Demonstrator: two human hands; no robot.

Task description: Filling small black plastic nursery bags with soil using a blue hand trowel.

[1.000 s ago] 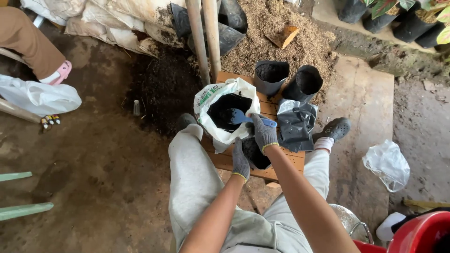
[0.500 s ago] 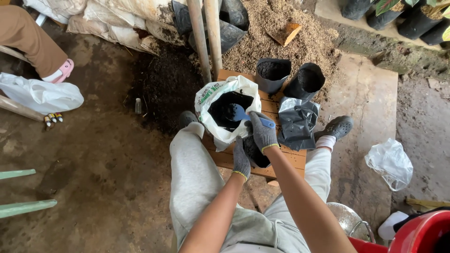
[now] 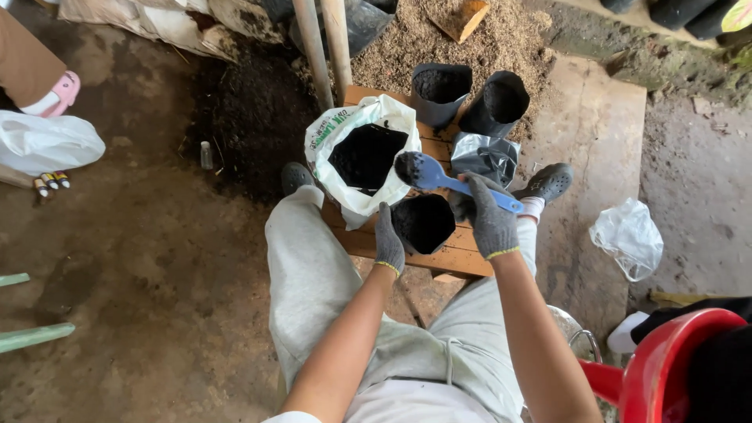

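Note:
My right hand [image 3: 487, 215], in a grey glove, grips the handle of a blue scoop [image 3: 439, 176] loaded with dark soil, held above a small black grow bag [image 3: 424, 223]. My left hand [image 3: 388, 243], also gloved, holds that bag's near-left rim open. The bag stands on a low wooden pallet [image 3: 462, 254] between my legs. Just behind it sits a white sack [image 3: 356, 157] full of dark soil.
Two filled black grow bags [image 3: 442, 90] stand at the pallet's far edge beside a pile of flat empty bags [image 3: 486, 157]. Two wooden poles [image 3: 325, 47] rise behind the sack. A red bucket [image 3: 674, 368] is at lower right. Another person's leg and pink sandal [image 3: 59, 90] show at upper left.
My right hand lifted the blue scoop out of the white sack and moved it right, over the small black bag. The view shifted slightly forward.

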